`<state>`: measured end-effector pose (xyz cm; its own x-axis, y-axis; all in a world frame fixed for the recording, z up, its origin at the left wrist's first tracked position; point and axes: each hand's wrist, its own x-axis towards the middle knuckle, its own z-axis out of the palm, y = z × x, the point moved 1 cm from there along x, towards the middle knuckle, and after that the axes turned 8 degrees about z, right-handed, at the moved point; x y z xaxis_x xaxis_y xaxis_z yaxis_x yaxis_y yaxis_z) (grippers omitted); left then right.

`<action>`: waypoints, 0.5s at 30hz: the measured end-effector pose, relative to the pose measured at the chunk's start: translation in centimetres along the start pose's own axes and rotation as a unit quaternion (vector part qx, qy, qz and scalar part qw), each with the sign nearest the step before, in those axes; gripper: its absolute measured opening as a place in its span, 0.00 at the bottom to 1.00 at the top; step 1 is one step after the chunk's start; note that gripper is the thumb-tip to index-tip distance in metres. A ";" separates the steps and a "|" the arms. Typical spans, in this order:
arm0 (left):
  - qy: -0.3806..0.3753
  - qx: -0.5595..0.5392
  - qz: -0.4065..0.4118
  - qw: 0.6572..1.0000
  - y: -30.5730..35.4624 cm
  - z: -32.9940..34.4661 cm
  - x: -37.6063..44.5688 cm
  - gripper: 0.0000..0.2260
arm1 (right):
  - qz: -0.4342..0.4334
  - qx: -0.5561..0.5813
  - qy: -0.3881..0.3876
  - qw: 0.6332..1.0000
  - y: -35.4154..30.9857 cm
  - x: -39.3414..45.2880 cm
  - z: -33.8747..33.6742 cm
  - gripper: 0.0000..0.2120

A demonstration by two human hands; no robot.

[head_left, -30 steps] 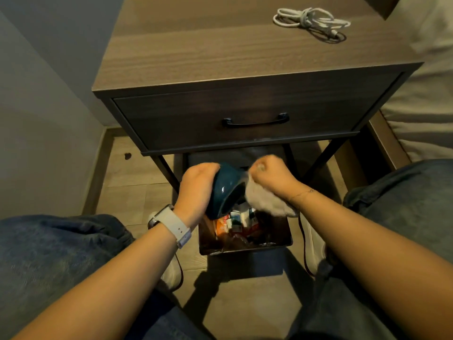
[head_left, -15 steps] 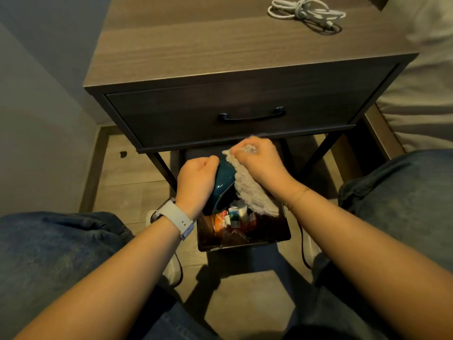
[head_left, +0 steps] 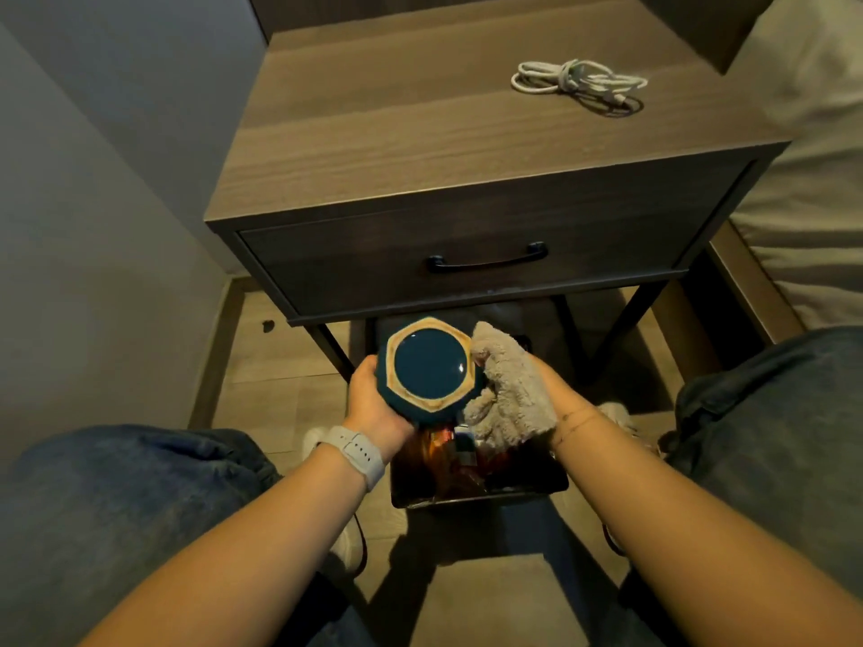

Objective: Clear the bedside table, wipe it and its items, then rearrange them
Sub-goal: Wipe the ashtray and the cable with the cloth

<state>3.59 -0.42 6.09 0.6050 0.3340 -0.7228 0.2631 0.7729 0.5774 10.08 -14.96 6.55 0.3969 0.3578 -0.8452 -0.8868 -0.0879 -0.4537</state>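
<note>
My left hand [head_left: 373, 408] grips a teal ceramic bowl [head_left: 429, 366] turned so its hexagonal unglazed foot faces me. My right hand [head_left: 555, 394] holds a beige fluffy cloth [head_left: 509, 394] against the bowl's right side; the cloth covers most of the fingers. Both hands hover below the bedside table [head_left: 420, 147], in front of its shut drawer [head_left: 485, 261]. A coiled white cable [head_left: 579, 84] lies on the tabletop at the back right.
Under my hands a dark bin [head_left: 481, 478] on the floor holds wrappers and small packages. A bed [head_left: 812, 156] borders the table on the right, a grey wall [head_left: 93, 179] on the left. My jeans-clad knees flank the bin.
The bowl has been turned over so its base faces up. The cloth moved from the bowl's top edge to its right side. The view shifted, the table sits higher and further right.
</note>
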 end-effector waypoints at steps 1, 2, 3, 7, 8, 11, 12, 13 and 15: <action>0.011 -0.018 -0.011 1.000 0.3 0.2 -0.1 0.09 | 0.004 0.012 -0.006 1.000 0.1 -0.2 -0.1 0.14; 0.019 -0.046 -0.018 0.999 0.6 0.6 -0.4 0.08 | -0.010 0.010 0.022 1.000 0.3 0.0 -0.6 0.13; 0.026 -0.053 -0.013 0.998 0.8 0.7 -0.5 0.08 | -0.028 0.000 0.053 0.998 0.6 -0.2 -1.2 0.14; 0.022 -0.018 -0.002 1.000 1.3 1.4 -2.3 0.04 | -0.022 -0.180 0.000 0.983 1.3 -0.3 -1.1 0.10; 0.016 -0.029 -0.008 0.999 1.6 1.6 -2.8 0.07 | -0.023 -0.231 0.004 0.973 1.2 -0.7 -0.8 0.11; -0.023 -0.068 -0.028 0.997 3.2 2.1 -4.7 0.16 | -0.095 -0.181 0.052 0.977 -0.8 -3.2 -0.5 0.09; -0.039 -0.064 -0.009 0.997 3.9 2.3 -5.6 0.17 | -0.122 -0.158 0.068 0.978 -1.7 -4.2 -0.8 0.07; -0.058 -0.046 0.027 0.997 4.4 2.0 -6.5 0.17 | -0.146 -0.143 0.078 0.976 -2.7 -5.4 -1.2 0.06; -0.083 0.028 0.128 0.988 5.6 1.6 -8.3 0.13 | -0.189 -0.152 0.081 0.967 -4.6 -7.5 -1.6 0.05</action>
<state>1.24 0.26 15.96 0.7713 0.4170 -0.4808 0.1240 0.6424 0.7562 11.60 -18.69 14.53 0.7325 0.2697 -0.6250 -0.5710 -0.2564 -0.7799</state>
